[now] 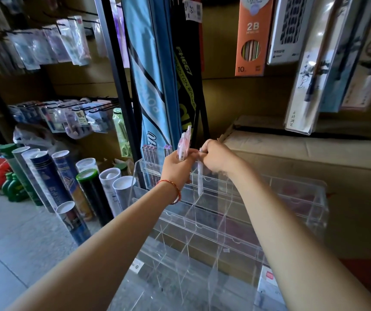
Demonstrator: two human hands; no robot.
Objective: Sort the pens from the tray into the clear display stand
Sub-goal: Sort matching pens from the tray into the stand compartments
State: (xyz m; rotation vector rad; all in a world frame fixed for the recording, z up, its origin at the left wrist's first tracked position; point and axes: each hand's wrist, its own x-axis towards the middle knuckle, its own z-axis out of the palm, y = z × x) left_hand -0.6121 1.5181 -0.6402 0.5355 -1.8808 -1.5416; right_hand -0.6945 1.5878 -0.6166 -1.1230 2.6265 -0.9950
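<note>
Step in hand — loading one pen point(200, 176) into the clear display stand point(231, 221). Right hand point(216, 156) pinches the pen's top end, barrel hanging near upright, tip down among the upper rear compartments; which cell it is over, cannot tell through the clear walls. Left hand point(177, 163) is closed round a small bundle of pink pens point(184, 144), tops sticking up above the fist, held just beside the right hand. A red cord bracelet point(176, 190) sits on the left wrist.

A few pens already stand point(149, 153) in the back row, left side. Most cells look bare. No tray in view.

Next move, as I judge it: lower the pen straight, release once the tip bottoms, then draw another from the bundle.

Materials — stand is hard glossy acrylic, thin partitions, stepped tiers; edges hard to read. Pens slim, smooth plastic, pale translucent barrels. Cardboard boxes point(314, 153) behind, matte.
</note>
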